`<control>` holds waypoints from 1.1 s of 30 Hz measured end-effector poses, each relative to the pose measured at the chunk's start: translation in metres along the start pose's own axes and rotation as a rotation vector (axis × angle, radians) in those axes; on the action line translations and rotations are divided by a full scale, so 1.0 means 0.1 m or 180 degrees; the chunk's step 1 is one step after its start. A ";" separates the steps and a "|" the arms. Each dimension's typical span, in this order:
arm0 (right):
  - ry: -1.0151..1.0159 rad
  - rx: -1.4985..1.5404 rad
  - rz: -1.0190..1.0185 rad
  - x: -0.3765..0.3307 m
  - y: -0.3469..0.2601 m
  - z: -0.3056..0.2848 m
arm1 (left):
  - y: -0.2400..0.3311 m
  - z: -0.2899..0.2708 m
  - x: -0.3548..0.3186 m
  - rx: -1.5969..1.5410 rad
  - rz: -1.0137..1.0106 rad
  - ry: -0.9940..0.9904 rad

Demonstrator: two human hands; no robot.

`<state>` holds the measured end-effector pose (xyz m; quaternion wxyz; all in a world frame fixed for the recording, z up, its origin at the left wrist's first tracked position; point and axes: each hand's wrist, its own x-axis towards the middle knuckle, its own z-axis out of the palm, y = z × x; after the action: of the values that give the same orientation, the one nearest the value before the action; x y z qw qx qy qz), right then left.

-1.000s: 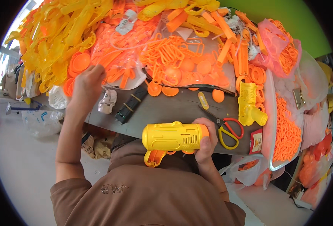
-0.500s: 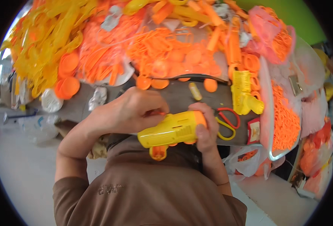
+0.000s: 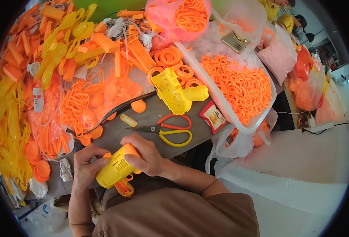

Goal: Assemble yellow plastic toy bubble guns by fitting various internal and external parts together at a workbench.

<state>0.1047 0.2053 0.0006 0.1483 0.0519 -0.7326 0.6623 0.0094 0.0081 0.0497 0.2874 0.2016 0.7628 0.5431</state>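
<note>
My right hand point(image 3: 146, 157) grips the orange front end of a yellow plastic toy housing point(image 3: 115, 170), which has slots in its side and a stubby handle hanging below. Its other end points toward the lower left, just above my lap. Closed in a pinch, my left hand point(image 3: 88, 162) holds a small orange piece point(image 3: 107, 155) against the housing's upper edge. An open yellow half shell point(image 3: 178, 93) lies beyond my hands, beside scissors point(image 3: 170, 132) with one red and one yellow handle. A small yellow oval piece point(image 3: 128, 120) rests left of the scissors.
A clear bin point(image 3: 248, 129) full of small orange rings stands to the right, with a red packet point(image 3: 213, 117) against it. Orange rings point(image 3: 168, 56), yellow parts point(image 3: 8, 134) and orange discs point(image 3: 42, 169) crowd the table point(image 3: 151, 114). People in yellow point(image 3: 286, 21) are far off.
The view has swung right, bringing the bin toward the middle. My left hand has gone from a closed fist over the housing to pinching the small orange piece at its edge.
</note>
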 end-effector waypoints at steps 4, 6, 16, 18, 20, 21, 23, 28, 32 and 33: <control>0.0165 0.0007 -0.0143 -0.05 0.06 0.10 | -0.08 0.04 -0.06 0.0129 -0.0053 0.0185; 0.0166 -0.0028 -0.0073 -0.06 0.07 0.09 | -0.11 0.08 -0.13 0.0350 -0.0162 0.0341; 0.0188 -0.0069 -0.0109 -0.02 0.13 0.06 | -0.11 0.39 -0.30 0.2381 0.1444 0.0657; 0.0149 0.0059 -0.0043 -0.03 0.12 0.10 | -0.15 0.38 -0.31 0.2388 0.1655 0.0711; 0.0167 -0.0059 -0.0094 -0.03 0.14 0.11 | -0.22 0.38 -0.31 0.2367 0.1781 0.0834; 0.0163 -0.0059 -0.0076 -0.02 0.13 0.12 | -0.22 0.38 -0.30 0.2373 0.1835 0.0842; 0.0181 -0.0076 -0.0062 -0.02 0.11 0.13 | -0.22 0.36 -0.29 0.2384 0.1916 0.0809; 0.0246 -0.0241 0.0359 -0.03 0.05 0.15 | -0.25 0.29 -0.28 0.2199 0.1818 0.0684; 0.0572 -0.0327 0.0405 0.02 -0.05 0.10 | -0.12 0.06 -0.31 0.1707 0.1790 0.0498; 0.0697 -0.0243 0.0293 0.00 0.04 0.04 | -0.14 0.00 -0.34 0.1092 0.1512 0.0351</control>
<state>0.1031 0.2022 -0.0032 0.1988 -0.0601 -0.7383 0.6417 0.0348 -0.0172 0.0444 0.0722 0.3902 0.7894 0.4684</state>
